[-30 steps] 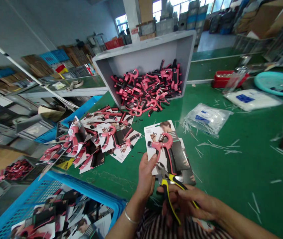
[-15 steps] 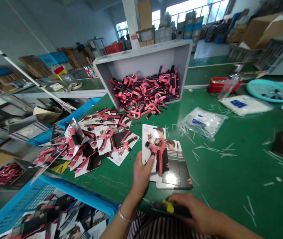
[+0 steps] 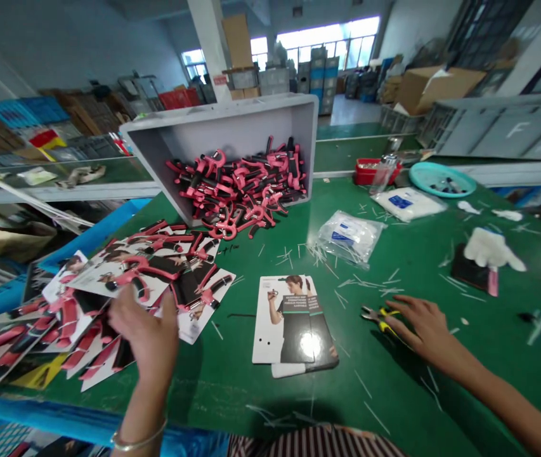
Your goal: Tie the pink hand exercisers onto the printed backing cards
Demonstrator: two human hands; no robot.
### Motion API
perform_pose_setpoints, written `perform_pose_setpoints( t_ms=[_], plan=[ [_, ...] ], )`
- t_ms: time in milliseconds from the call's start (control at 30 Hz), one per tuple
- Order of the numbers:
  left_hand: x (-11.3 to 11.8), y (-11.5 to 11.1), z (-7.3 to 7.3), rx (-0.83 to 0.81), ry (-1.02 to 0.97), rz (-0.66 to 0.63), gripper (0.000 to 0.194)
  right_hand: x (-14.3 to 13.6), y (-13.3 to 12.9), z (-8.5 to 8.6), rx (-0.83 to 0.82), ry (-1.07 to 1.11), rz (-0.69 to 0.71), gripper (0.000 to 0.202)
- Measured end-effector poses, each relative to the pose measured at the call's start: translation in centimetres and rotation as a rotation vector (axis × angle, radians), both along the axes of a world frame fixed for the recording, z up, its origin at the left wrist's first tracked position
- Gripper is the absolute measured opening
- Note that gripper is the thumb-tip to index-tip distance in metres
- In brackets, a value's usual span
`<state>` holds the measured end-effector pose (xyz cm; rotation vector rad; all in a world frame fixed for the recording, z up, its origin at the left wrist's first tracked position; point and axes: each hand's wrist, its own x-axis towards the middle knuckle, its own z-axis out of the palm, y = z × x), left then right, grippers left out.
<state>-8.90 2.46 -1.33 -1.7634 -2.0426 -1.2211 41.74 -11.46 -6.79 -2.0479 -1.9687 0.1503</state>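
Note:
My left hand [image 3: 149, 333] is over the pile at the left, its fingers apart and slightly blurred. Just beyond its fingertips lies a pink-and-black hand grip strengthener [image 3: 158, 271] on a white printed card [image 3: 99, 279]. My right hand [image 3: 420, 324] rests at the yellow-and-black cutting pliers [image 3: 384, 318], which lie on the green table with jaws pointing left. Its fingers stretch loosely over the handles, partly hiding them. Between my hands lies a small stack of printed backing cards [image 3: 277, 330], the top one showing two small holes and no strengthener.
A grey crate [image 3: 222, 120] tipped on its side holds many loose strengtheners [image 3: 246, 184]. Clear bags of white strips [image 3: 351, 235], a turquoise tray [image 3: 441, 166], a red box [image 3: 368, 171] and a white glove [image 3: 491, 247] are farther right. A blue basket [image 3: 194, 441] borders the table's front left.
My left hand has moved left to the pile and let go of the carded strengthener. My right hand has carried the pliers right and onto the table. The view has turned right.

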Motion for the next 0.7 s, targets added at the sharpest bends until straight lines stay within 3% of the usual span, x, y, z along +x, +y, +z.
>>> perform_pose_setpoints(
  t_ms=[67,100,233,333,400,533,700],
  plan=[
    [3.6,-2.2,-2.6,-0.31,-0.109,-0.368,0.048,-0.9,3.0,1.3,-0.022,0.083,0.022,0.045],
    [5.4,-3.3,-3.9,-0.445,-0.152,-0.454,0.046,-1.7,5.0,1.8,-0.074,0.118,0.009,0.043],
    [9.5,-6.0,-6.9,-0.754,-0.3,-0.442,0.042,-4.8,13.7,1.7,-0.239,0.083,-0.127,0.038],
    [10.3,-6.5,-7.5,-0.823,-0.39,-0.468,0.03,-5.8,18.8,0.6,-0.299,0.009,-0.194,0.032],
    [10.6,-6.5,-7.7,-0.821,-0.459,-0.494,0.029,-5.7,20.7,0.1,-0.349,-0.027,-0.2,0.029],
    [11.3,-6.3,-8.0,-0.817,-0.548,-0.55,0.028,-3.9,20.7,-0.1,-0.463,-0.053,-0.056,0.027],
    [11.9,-5.9,-8.3,-0.796,-0.749,-0.583,0.031,-2.1,15.3,0.3,-0.443,-0.068,0.101,0.013]
  ],
)
